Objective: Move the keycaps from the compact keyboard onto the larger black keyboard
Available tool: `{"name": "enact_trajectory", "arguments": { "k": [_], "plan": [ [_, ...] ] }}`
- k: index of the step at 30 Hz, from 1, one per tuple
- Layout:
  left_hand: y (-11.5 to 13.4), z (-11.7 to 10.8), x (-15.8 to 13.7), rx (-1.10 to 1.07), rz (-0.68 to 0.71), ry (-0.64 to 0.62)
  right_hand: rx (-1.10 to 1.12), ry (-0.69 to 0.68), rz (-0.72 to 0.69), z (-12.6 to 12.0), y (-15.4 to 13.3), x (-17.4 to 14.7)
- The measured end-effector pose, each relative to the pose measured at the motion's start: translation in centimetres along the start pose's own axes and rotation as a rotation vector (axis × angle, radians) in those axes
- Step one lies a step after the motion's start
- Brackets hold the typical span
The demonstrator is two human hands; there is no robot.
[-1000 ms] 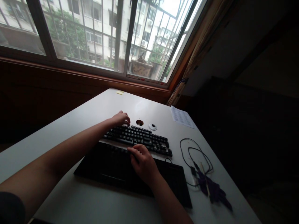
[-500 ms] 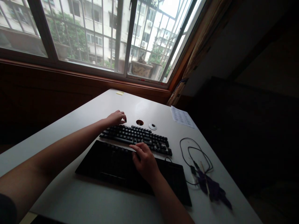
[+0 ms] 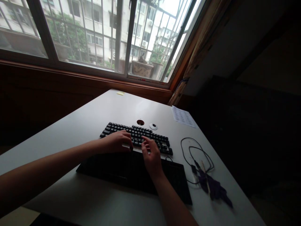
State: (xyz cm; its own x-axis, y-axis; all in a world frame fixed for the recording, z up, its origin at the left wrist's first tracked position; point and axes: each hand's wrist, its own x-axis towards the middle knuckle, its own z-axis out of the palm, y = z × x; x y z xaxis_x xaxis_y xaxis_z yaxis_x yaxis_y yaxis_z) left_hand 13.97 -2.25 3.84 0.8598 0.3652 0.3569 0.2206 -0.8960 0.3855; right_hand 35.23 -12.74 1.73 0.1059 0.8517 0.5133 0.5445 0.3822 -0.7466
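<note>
Black keycaps (image 3: 138,133) lie on the table in a keyboard layout. In front of them lies a black keyboard base (image 3: 175,179), its surface too dark to make out well. My left hand (image 3: 116,141) hovers over the base's far edge, pinching a small dark keycap (image 3: 131,148) between thumb and fingers. My right hand (image 3: 151,155) is just to its right, index finger stretched toward the laid-out keycaps and thumb apart; I see nothing in it. Both hands cover part of the base and some keycaps.
A black cable (image 3: 198,147) loops on the right, by a dark purple cloth (image 3: 215,188) and a thin light stick (image 3: 208,183). A round cable hole (image 3: 140,122), its white cover (image 3: 153,126) and a printed sheet (image 3: 183,116) are farther back on the white table (image 3: 58,138).
My left hand has come from the far left of the keycaps toward me and right, over the base's far edge, with the small keycap. My right hand has shifted slightly right.
</note>
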Motion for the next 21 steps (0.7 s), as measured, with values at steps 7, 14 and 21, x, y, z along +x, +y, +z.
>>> {"name": "enact_trajectory", "arguments": {
  "k": [7,14,21],
  "plan": [
    [0.7,1.1,-0.4,0.059,-0.094,-0.043,-0.008,0.001,0.007,0.1,0.2,0.0],
    [0.6,1.4,-0.5,0.038,-0.099,-0.017,-0.014,0.002,-0.007,0.1,0.2,0.0],
    [0.0,1.5,-0.6,-0.077,-0.092,-0.046,-0.011,0.000,0.000,0.0,-0.2,0.0]
  ]
}}
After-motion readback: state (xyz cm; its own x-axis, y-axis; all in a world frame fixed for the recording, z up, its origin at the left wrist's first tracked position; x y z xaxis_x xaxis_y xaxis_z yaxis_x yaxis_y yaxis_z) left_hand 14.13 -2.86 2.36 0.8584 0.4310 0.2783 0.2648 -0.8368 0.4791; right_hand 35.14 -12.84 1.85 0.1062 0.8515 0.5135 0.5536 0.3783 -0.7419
